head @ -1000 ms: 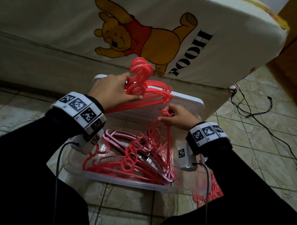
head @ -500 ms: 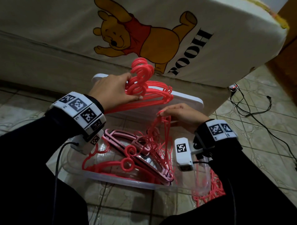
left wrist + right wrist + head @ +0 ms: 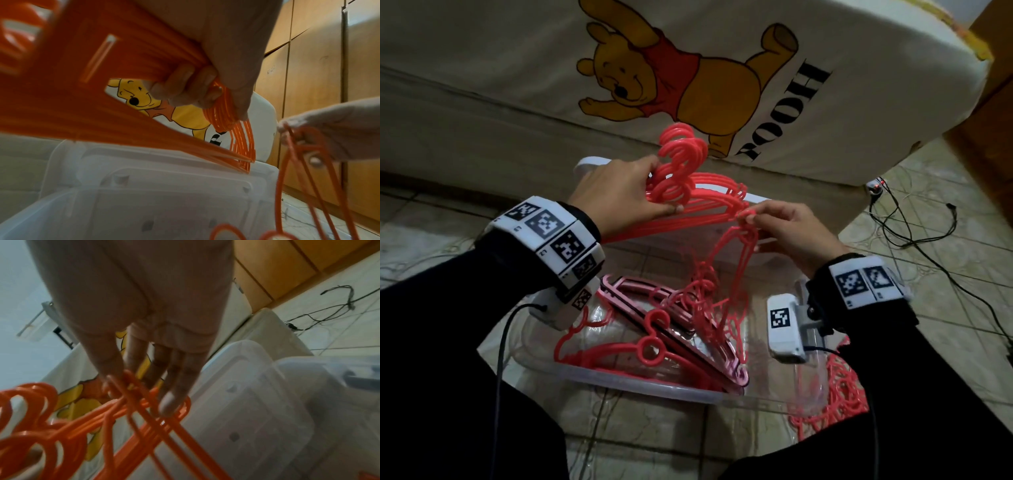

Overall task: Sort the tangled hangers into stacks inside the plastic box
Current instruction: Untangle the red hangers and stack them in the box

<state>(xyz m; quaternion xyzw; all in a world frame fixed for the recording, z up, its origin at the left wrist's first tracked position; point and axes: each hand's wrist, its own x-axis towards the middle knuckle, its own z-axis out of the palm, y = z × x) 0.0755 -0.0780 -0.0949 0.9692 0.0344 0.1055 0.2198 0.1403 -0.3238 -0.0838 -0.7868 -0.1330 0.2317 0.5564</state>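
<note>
While the left hand grips the aligned hanger stack above the plastic box, the right hand pinches a snagged hanger whose lift could drag the tangle out.

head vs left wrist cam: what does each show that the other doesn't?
Head only: the tangle of hangers in the clear plastic box, more hangers on the floor, both wristbands.
Left wrist only: the underside of the left hand, fingers curled around the stack of red hangers, and wooden cupboards.
Both: right hand pinching a hanger end, the white lid, the bear print.
</note>
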